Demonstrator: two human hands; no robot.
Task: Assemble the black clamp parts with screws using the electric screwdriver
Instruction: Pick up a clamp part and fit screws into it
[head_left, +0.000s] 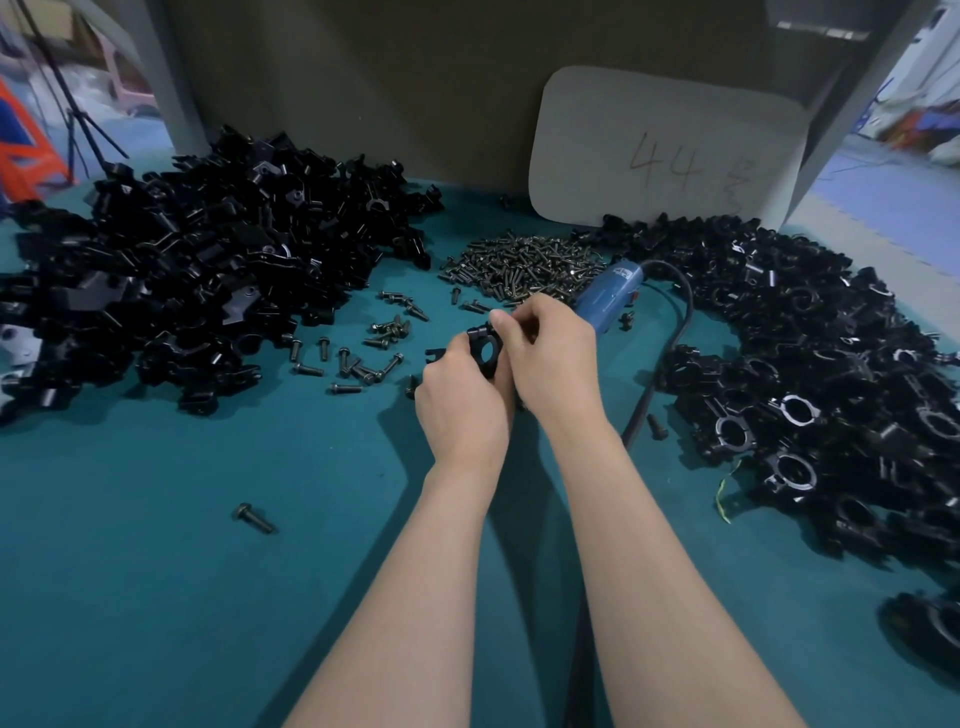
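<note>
Both hands meet over the middle of the teal table (208, 571). My left hand (460, 395) grips a black clamp (485, 345) with a round hole from below and the left. My right hand (550, 353) pinches the clamp's top with thumb and fingers. Whether a screw is between those fingers is hidden. The blue electric screwdriver (605, 296) lies on the table just behind my right hand, its black cord (670, 343) curving to the right and toward me. A heap of dark screws (519, 265) sits behind the hands.
A big pile of loose black clamp parts (197, 280) fills the left. Another pile of black clamps (831, 374) with round holes covers the right. Scattered screws (358, 358) lie left of the hands, one screw (254, 518) nearer. A white card (665, 150) marked 44 leans at the back.
</note>
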